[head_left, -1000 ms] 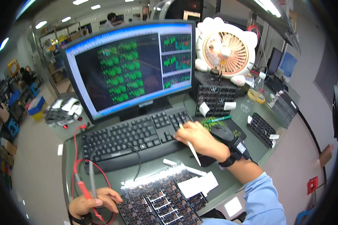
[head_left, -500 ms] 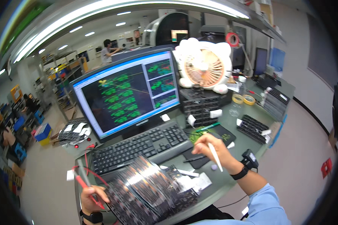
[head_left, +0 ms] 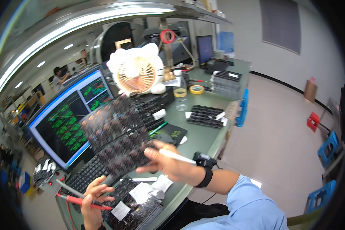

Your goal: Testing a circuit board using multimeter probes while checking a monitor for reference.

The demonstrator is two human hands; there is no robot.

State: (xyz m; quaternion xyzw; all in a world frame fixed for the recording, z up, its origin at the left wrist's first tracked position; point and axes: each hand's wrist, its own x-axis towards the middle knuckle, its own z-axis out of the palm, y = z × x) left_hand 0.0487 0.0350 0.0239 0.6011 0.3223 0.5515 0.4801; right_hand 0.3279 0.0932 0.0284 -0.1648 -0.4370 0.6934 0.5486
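A dark circuit board panel (head_left: 117,138), smeared by motion, is raised and tilted in front of the monitor. My right hand (head_left: 172,165) grips its right edge between thumb and fingers, with a white pen-like stick (head_left: 175,156) also in the hand. At lower left, my left hand (head_left: 91,197) holds a red test probe (head_left: 78,201) and a slim grey stick (head_left: 69,188); its other fingers are spread below the panel, apart from it. More dark circuit boards (head_left: 149,211) lie on the bench under both hands, with white paper labels (head_left: 141,193) on them.
Behind the panel stand a monitor (head_left: 67,130) and a keyboard (head_left: 80,174). A lit white fan (head_left: 138,73) sits on black board stacks. To the right are a clear bottle (head_left: 180,92), a tape roll (head_left: 196,89), another board panel (head_left: 205,115) and the bench edge (head_left: 222,140).
The view has swung right. The panel has come up off the bench stack, and my right hand has moved onto its edge, keeping the white stick. My left hand still holds the red probe.
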